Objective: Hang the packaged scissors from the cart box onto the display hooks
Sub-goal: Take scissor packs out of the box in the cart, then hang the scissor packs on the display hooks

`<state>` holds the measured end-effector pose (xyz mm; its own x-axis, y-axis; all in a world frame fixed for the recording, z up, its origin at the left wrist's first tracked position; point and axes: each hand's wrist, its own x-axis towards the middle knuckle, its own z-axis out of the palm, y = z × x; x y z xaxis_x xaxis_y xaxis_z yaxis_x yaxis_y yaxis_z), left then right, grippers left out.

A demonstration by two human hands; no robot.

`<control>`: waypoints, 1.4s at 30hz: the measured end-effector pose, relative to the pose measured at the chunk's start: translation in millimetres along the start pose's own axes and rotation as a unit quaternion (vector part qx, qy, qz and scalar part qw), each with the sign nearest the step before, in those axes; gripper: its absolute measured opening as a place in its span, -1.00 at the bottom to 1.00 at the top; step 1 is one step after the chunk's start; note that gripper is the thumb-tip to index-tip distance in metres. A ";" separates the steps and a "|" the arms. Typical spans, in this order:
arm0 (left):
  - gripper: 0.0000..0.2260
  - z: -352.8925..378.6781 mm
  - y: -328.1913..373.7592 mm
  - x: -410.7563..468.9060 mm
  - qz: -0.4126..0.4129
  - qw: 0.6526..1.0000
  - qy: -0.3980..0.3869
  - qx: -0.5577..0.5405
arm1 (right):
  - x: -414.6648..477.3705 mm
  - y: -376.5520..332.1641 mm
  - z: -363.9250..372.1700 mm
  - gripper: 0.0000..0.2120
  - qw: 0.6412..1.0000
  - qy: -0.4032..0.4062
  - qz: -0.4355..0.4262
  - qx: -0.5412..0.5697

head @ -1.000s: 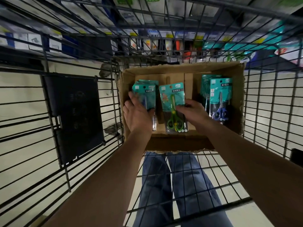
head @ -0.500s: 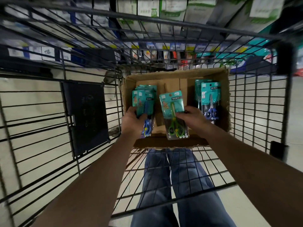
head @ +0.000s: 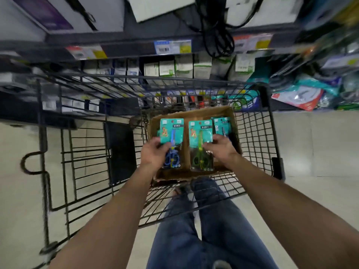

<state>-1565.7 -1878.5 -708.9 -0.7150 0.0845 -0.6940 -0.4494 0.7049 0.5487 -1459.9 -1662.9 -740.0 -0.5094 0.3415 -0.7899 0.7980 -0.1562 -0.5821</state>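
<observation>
L hand: curling fingers round lower half of the blue scissors pack, thumb on front; holding it upright over the box.
R hand: gripping the green scissors pack by its right edge at mid-height, fingers curled; keeping it just beside the blue one, apart.
Spare packs: standing at the box's right wall, partly behind R hand.
Box: sitting at far end of the cart, near its front wires.
Hooks: not showing clearly; shelf too blurred to tell which peg.
Risk 1: slipping, prob. from one-hand grips low on slick plastic while lifting two at once.
Risk 2: catching a pack corner on the cart's top rim, or on the black cord dangling ahead.
Risk 3: missing the hang hole, since no hand is free to steady.
Room: opening straight up over the box; wire walls closing in L, R and front, so lifting first, then reaching fwd.
</observation>
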 end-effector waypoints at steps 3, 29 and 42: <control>-0.89 -6.0 10.4 -22.5 0.038 0.999 -0.002 -0.009 | -37.4 -7.8 -5.4 -0.68 0.996 0.022 0.008 0.088; -0.73 -25.6 170.3 -254.9 0.370 0.921 -0.119 0.005 | -333.3 -30.6 -152.4 -0.77 0.932 0.268 -0.219 0.108; -0.83 102.5 310.6 -366.4 0.456 0.872 -0.174 0.028 | -425.9 -17.7 -350.6 -0.85 0.868 0.407 -0.260 0.115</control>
<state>-1388.4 -1618.3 -331.9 -0.5511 0.8301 -0.0846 0.2553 0.2642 0.9301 -1144.2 -1480.7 -325.7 -0.3111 0.9481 -0.0656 0.3954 0.0663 -0.9161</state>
